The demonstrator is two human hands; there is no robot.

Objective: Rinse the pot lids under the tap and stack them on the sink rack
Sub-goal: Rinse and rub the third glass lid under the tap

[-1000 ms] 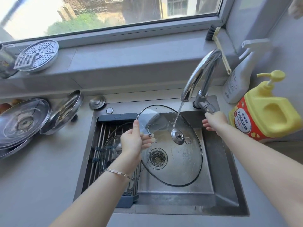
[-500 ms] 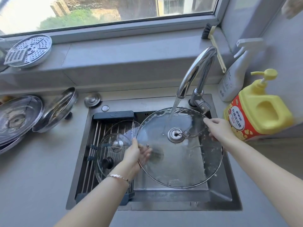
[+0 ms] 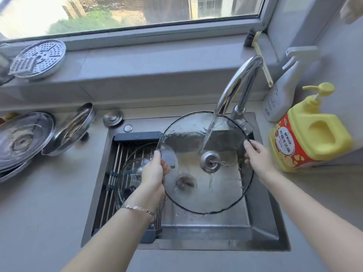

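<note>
Glass, wet: large round clear lid with metal knob (image 3: 216,185) mid-scene under curved steel tap (image 3: 241,79) stream | left hand (image 3: 155,171) grips left rim; right hand (image 3: 257,156) grips right rim | likely slippery, rigid, breakable, weighty; hold opposite rims

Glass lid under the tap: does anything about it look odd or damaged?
On the glass lid, thin wire sticks out of the centre disc, like a makeshift repair. No cracks show.

Wet glass lid (image 3: 196,154) under tap (image 3: 241,79), rim seemingly gripped
</note>
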